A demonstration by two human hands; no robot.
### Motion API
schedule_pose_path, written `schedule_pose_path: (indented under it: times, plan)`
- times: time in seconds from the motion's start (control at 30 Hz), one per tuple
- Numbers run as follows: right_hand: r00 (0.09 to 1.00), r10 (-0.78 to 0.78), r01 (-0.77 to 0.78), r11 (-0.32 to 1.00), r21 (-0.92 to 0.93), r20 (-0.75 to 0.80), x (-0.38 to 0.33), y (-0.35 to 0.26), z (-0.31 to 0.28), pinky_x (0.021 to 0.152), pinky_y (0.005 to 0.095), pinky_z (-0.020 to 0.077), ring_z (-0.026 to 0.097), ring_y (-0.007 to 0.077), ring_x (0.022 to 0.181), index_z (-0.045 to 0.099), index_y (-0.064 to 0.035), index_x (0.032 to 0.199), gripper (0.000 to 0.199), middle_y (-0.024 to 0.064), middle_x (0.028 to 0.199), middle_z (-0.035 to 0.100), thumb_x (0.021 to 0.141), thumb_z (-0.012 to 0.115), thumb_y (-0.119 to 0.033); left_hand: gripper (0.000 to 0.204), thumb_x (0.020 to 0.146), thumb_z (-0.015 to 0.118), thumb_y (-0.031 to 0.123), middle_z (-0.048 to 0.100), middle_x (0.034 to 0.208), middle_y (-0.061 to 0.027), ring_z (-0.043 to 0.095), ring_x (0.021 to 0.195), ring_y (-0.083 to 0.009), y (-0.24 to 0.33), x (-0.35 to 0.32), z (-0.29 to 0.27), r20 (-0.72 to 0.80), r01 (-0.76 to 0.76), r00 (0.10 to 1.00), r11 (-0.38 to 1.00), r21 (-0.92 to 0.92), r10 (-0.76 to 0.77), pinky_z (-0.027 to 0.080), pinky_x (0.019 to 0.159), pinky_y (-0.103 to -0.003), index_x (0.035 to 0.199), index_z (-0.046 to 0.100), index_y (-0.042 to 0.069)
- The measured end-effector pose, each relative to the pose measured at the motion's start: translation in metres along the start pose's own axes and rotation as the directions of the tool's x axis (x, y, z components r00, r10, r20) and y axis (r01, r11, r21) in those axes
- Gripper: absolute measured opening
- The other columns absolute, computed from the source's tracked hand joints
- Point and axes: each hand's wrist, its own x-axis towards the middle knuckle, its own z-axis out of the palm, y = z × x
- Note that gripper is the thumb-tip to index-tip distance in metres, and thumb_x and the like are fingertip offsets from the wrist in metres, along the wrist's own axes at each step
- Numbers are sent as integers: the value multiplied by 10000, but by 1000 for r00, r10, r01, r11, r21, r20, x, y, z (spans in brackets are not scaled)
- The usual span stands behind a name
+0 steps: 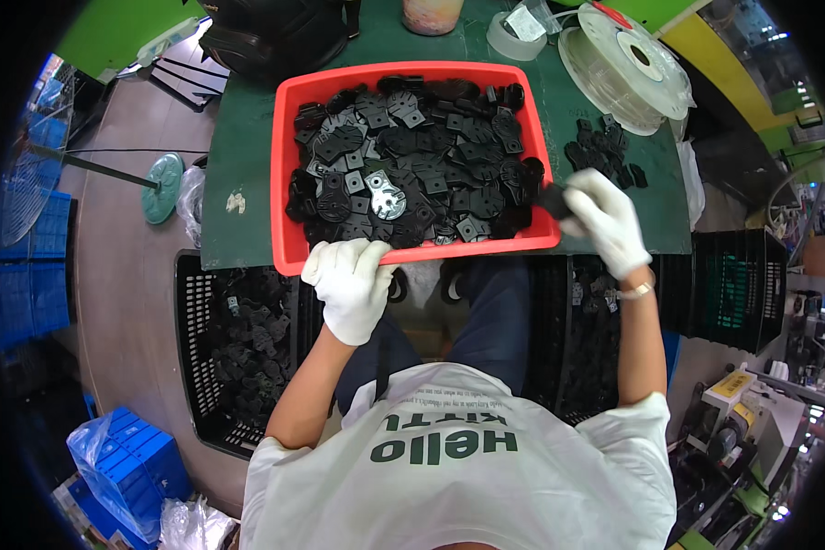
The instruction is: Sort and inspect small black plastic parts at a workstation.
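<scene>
Steady the red tray (486, 248) with the left hand (350, 288) curled on its rim at the near edge of the surface (238, 156); with the right hand (607, 220) pinching a dark part (554, 201) toward the near right corner, clear the tray's wall.

Fairly bright, even light; strong fisheye bending toward black corners.
</scene>
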Motion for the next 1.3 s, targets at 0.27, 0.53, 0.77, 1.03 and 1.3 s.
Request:
schedule_pose_path:
  times: [0.27, 0.53, 0.77, 1.03, 1.3]
  plan:
    - [898, 128, -411, 588, -697, -421, -90, 171, -100, 613, 279, 478, 584, 174, 666, 592, -12, 957, 166, 88, 777, 596, 862, 596, -147, 288, 600, 771, 154, 548, 773, -15, 529, 718, -203, 0, 5, 4, 21, -15, 1000, 1000, -16, 15, 339, 718, -355, 847, 625, 129]
    - [780, -617, 338, 553, -762, -102, -14, 3, 39, 613, 355, 484, 614, 295, 682, 605, -61, 909, 233, 106, 755, 623, 785, 685, -241, 314, 582, 775, 154, 558, 789, -11, 535, 724, -204, -5, 2, 5, 22, -25, 999, 1000, -17, 26, 344, 704, -358, 850, 612, 130]
    - [908, -415, 328, 627, -707, 54, 25, 10, 77, 610, 364, 486, 623, 297, 702, 566, -45, 934, 323, 139, 772, 631, 755, 690, -283, 338, 571, 776, 144, 558, 807, -10, 541, 760, -201, -2, 4, 5, 33, -13, 999, 1000, -16, 13, 353, 745, -368, 868, 614, 121]
    - [980, 122, -126, 992, -18, -158, -67, 53, -41, 534, 199, 399, 470, 49, 598, 608, -26, 942, 134, -25, 770, 561, 860, 620, -131, 327, 590, 771, 175, 552, 851, -27, 533, 797, -211, 0, 5, 3, 72, 17, 997, 997, -72, -11, 343, 791, -383, 871, 617, 112]
    - [900, -197, -160, 682, -714, -389, -94, 143, -73, 692, 349, 477, 594, 286, 731, 603, -25, 856, 139, 135, 813, 592, 786, 659, -131, 337, 597, 765, 202, 552, 846, -24, 525, 788, -211, 2, 5, 7, 28, 39, 999, 997, -67, -38, 331, 791, -389, 888, 619, 116]
